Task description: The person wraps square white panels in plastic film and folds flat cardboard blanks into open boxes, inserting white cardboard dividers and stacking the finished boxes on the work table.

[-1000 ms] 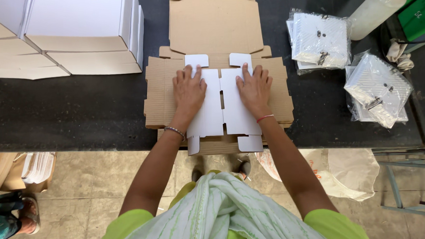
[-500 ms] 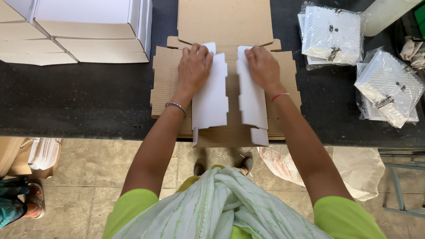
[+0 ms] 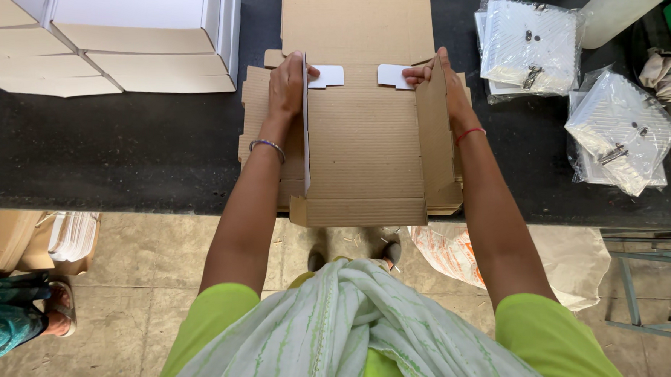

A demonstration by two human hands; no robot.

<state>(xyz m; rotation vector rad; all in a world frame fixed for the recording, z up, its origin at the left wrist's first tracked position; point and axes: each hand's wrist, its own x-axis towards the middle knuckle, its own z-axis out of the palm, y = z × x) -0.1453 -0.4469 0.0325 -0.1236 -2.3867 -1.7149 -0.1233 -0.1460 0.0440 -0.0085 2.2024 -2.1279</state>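
The flat cardboard box blank (image 3: 363, 134) runs twelve-to-six; left hand (image 3: 286, 85) and right hand (image 3: 442, 82) stand apart, each apparently gripping a raised side flap.

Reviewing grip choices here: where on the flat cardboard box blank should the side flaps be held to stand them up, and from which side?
Probably at the far ends of the two side flaps, each from its outer side. The left hand and right hand already hold the cardboard box blank there, flaps upright along their creases.

I see my left hand (image 3: 286, 85) holding the left side flap (image 3: 305, 129) upright, my right hand (image 3: 445, 82) tilting the right flap (image 3: 434, 139) up on the flat cardboard box blank (image 3: 364, 149), black table (image 3: 108, 153) beneath.
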